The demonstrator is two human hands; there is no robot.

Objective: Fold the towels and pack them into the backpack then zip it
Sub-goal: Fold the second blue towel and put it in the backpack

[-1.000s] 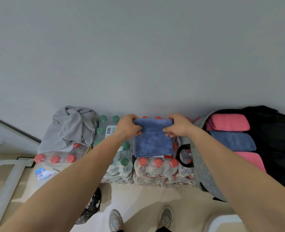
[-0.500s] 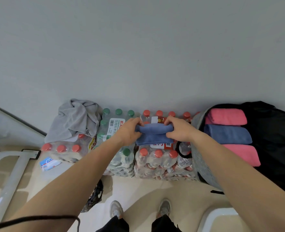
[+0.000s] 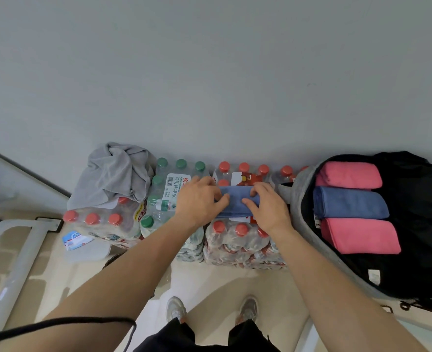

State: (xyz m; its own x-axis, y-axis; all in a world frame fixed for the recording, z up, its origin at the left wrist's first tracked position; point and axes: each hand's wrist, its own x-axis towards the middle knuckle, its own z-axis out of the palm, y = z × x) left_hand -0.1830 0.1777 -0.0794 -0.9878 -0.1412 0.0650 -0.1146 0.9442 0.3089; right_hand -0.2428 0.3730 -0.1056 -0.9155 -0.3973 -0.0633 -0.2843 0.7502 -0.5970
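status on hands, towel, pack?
Both hands, left and right, pressing folded blue towel on bottle packs. Backpack open, three towels inside. Grey towel unfolded. Nothing blocking.

Folded blue towel (image 3: 236,202) atop bottle packs, crumpled grey towel (image 3: 113,175) left, backpack (image 3: 417,224) open — three towels inside

The blue towel (image 3: 235,201) under the two hands is soft, fuzzy cloth and does not shine. The gray towel (image 3: 116,174) is thin, crumpled cloth, also dull. The water bottles (image 3: 237,240) are clear plastic wrapped in shiny, crinkly plastic film, with smooth red and green plastic caps. The backpack (image 3: 301,224) has a rough gray woven cloth rim and a dark, dull lining. The pink towels (image 3: 349,175) and the blue one (image 3: 349,205) inside it look plush. The floor (image 3: 235,283) is smooth and a bit glossy. The wall (image 3: 209,72) is flat and matt.
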